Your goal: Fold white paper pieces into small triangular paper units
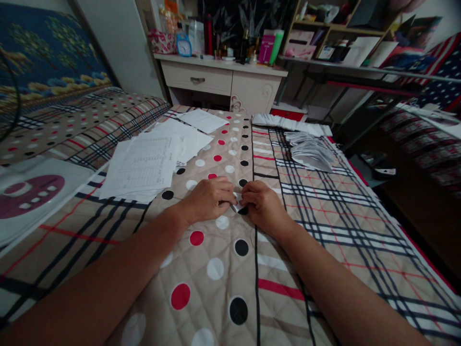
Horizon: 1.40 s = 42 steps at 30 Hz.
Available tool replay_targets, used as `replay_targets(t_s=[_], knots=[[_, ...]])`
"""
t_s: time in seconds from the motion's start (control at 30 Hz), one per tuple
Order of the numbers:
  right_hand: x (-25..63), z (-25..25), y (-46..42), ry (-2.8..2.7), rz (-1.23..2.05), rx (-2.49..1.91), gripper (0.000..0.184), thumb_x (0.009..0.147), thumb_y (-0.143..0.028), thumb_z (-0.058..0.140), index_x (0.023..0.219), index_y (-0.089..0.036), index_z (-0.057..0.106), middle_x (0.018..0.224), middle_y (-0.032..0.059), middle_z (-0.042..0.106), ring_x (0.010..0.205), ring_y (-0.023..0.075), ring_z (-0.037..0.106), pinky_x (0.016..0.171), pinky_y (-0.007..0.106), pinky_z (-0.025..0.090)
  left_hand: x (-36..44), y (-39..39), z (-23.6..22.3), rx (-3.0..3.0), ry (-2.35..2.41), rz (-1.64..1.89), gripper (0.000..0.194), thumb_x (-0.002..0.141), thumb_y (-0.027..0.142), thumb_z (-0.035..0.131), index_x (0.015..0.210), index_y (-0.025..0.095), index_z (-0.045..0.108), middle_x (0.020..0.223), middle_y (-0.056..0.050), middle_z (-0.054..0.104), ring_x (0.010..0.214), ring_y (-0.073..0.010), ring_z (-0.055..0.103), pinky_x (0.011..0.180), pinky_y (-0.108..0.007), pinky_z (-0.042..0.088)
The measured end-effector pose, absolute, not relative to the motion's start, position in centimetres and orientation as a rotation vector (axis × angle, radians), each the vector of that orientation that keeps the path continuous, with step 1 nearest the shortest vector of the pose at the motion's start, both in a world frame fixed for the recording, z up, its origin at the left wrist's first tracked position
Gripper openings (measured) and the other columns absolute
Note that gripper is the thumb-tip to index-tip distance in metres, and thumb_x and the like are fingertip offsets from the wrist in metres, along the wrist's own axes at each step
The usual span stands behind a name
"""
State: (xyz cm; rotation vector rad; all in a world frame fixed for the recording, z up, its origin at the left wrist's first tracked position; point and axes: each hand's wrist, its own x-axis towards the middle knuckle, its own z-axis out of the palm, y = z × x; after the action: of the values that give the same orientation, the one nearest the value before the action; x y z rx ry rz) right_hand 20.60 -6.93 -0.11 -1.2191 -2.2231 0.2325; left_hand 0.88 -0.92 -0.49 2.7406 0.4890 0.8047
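Both my hands rest close together on a quilted bedspread (216, 298) with dots and plaid stripes. My left hand (210, 198) is curled, fingers pressed down on a small white piece of paper (237, 198). My right hand (262, 204) is also closed, pinching the same paper from the right. Most of the paper is hidden under the fingers.
Loose white sheets (144, 166) lie to the left. Stacks of small folded white papers (311, 151) sit to the far right, with a row of them (288, 123) at the bed's far edge. A dresser (219, 81) with clutter stands behind. The bed edge drops off on the right.
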Motion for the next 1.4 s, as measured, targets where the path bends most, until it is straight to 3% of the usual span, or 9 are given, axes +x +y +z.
replay_targets(t_s=[0.27, 0.4, 0.57, 0.7, 0.83, 0.97, 1.07, 1.2, 1.4], knots=[[20.6, 0.1, -7.1, -2.224, 0.248, -1.228, 0.032, 0.063, 0.007, 0.048, 0.069, -0.017, 0.07, 0.084, 0.0078, 0.063, 0.086, 0.0205, 0.057, 0.077, 0.031, 0.045, 0.6, -1.5, 0.0, 2.711, 0.552, 0.739, 0.028, 0.073, 0.003, 0.056, 0.084, 0.02, 0.075, 0.085, -0.003, 0.067, 0.085, -0.0171, 0.06, 0.075, -0.029, 0.048], [20.3, 0.3, -7.3, -2.194, 0.294, -1.238, 0.021, 0.066, 0.0, 0.052, 0.064, -0.016, 0.065, 0.082, 0.0077, 0.061, 0.083, 0.0199, 0.057, 0.075, 0.031, 0.045, 0.9, -1.8, 0.2, 2.674, 0.631, 0.712, 0.01, 0.08, 0.018, 0.064, 0.08, 0.018, 0.074, 0.085, -0.004, 0.065, 0.085, -0.0178, 0.059, 0.076, -0.03, 0.047], [20.0, 0.3, -7.4, -2.104, 0.291, -1.39, 0.006, 0.071, -0.012, 0.061, 0.073, -0.018, 0.061, 0.086, 0.0068, 0.059, 0.083, 0.0201, 0.056, 0.071, 0.029, 0.044, 1.6, -1.7, 0.0, 2.58, 0.821, 0.712, 0.01, 0.076, 0.027, 0.076, 0.074, 0.02, 0.07, 0.09, -0.002, 0.063, 0.09, -0.0176, 0.059, 0.078, -0.029, 0.046], [20.1, 0.6, -7.5, -2.041, 0.191, -1.563, 0.029, 0.071, -0.02, 0.069, 0.098, -0.017, 0.063, 0.097, 0.0081, 0.064, 0.092, 0.0232, 0.057, 0.078, 0.032, 0.044, 1.6, -1.2, -0.2, 2.577, 1.021, 0.698, 0.045, 0.065, 0.044, 0.083, 0.098, 0.02, 0.065, 0.106, -0.005, 0.062, 0.101, -0.0235, 0.057, 0.084, -0.034, 0.046], [20.3, 0.8, -7.4, -1.98, 0.289, -1.755, 0.033, 0.073, -0.029, 0.073, 0.103, -0.02, 0.066, 0.092, 0.0045, 0.071, 0.084, 0.0213, 0.062, 0.071, 0.03, 0.042, 1.5, -0.7, -0.4, 2.543, 1.096, 0.604, 0.05, 0.061, 0.054, 0.082, 0.095, 0.02, 0.066, 0.093, -0.004, 0.065, 0.091, -0.0235, 0.059, 0.079, -0.034, 0.045], [20.4, 0.4, -7.2, -1.86, 0.415, -1.834, 0.018, 0.073, -0.035, 0.075, 0.081, -0.022, 0.067, 0.074, 0.0004, 0.069, 0.068, 0.0177, 0.06, 0.06, 0.027, 0.035, 1.5, -0.5, -0.8, 2.326, 1.158, 0.615, 0.041, 0.056, 0.049, 0.085, 0.08, 0.02, 0.07, 0.08, -0.002, 0.068, 0.075, -0.0192, 0.06, 0.065, -0.028, 0.041], [20.2, -0.3, -7.1, -1.766, 0.496, -1.64, 0.021, 0.075, -0.035, 0.074, 0.071, -0.02, 0.061, 0.066, -0.0022, 0.062, 0.061, 0.0138, 0.053, 0.056, 0.025, 0.032, 1.7, -0.6, -0.9, 2.005, 1.112, 0.685, 0.031, 0.061, 0.043, 0.082, 0.073, 0.017, 0.07, 0.068, 0.0, 0.066, 0.062, -0.0137, 0.057, 0.056, -0.024, 0.038], [19.9, -0.5, -7.0, -1.623, 0.565, -1.466, 0.018, 0.078, -0.034, 0.071, 0.074, -0.019, 0.06, 0.063, -0.0031, 0.056, 0.059, 0.0121, 0.048, 0.054, 0.024, 0.033, 2.0, -0.9, -0.5, 1.717, 1.054, 0.886, 0.033, 0.059, 0.043, 0.082, 0.063, 0.014, 0.066, 0.06, 0.001, 0.063, 0.054, -0.0099, 0.052, 0.051, -0.021, 0.037], [19.8, -0.1, -7.0, -1.453, 0.813, -1.293, 0.022, 0.082, -0.039, 0.067, 0.085, -0.017, 0.066, 0.073, 0.0008, 0.062, 0.059, 0.0119, 0.049, 0.053, 0.024, 0.037, 2.2, -1.1, 0.2, 1.574, 1.048, 0.943, 0.032, 0.053, 0.039, 0.085, 0.057, 0.014, 0.064, 0.056, 0.001, 0.062, 0.051, -0.0087, 0.051, 0.05, -0.02, 0.039]])
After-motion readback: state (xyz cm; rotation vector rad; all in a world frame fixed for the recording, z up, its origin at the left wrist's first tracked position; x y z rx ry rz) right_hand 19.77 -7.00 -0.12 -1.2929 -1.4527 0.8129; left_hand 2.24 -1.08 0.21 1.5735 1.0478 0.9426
